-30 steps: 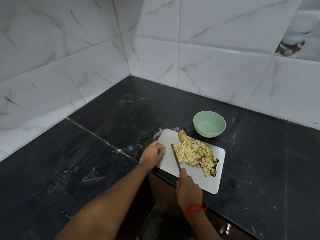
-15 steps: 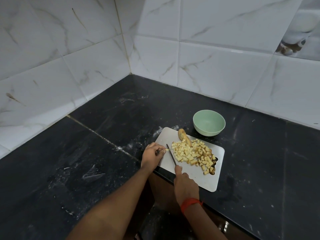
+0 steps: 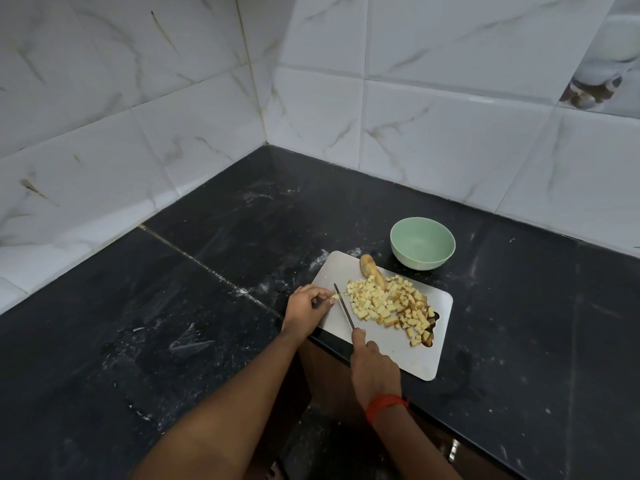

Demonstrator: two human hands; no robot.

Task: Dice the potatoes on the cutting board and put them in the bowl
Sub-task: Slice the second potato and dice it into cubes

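Black counter (image 3: 242,271) in a tiled corner serves as worktop. The cutting board (image 3: 398,344) is set at its front edge, with the empty bowl (image 3: 422,259) just beyond, probably for easy scooping. A thin potato strip (image 3: 334,296) is pinched by the left hand (image 3: 304,306), just left of the knife (image 3: 343,309), whose handle is gripped by the right hand (image 3: 375,370). Diced potato (image 3: 388,303) is heaped right of the blade.

The desk (image 3: 207,341) around the right grip (image 3: 375,370) was dark polished stone, smeared with pale dust. Under that grip the cutting board (image 3: 415,355) was smooth, matt grey, possibly plastic; the knife (image 3: 343,308) it held had a thin, dull metal blade. The potato strip (image 3: 334,297) in the left grip (image 3: 306,304) looked pale and moist. Beyond, the bowl (image 3: 420,261) was satiny green.
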